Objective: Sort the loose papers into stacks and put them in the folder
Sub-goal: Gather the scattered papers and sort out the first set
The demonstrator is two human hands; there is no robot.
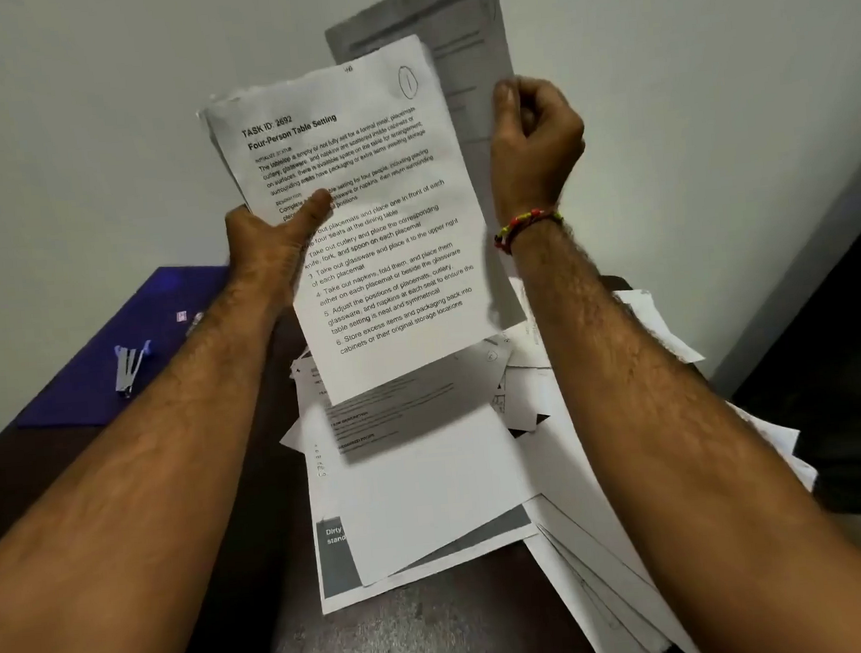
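Left hand (277, 235) held a small sheaf (358, 213) upright, thumb pressed across the front page headed "Four-Person Table Setting". Right hand (533, 148) pinched a single grey-looking sheet (453, 51) by its edge, raised behind the sheaf. Best practice, I judged — read the heading first, then slide the sheet square behind its matching pages without creasing. Loose papers (430, 486) lay heaped on the dark counter (391, 633) below, overlapping. Blue folder (126, 350) sat far left with a small metal clip (130, 368) on it — the left forearm crossed that route.
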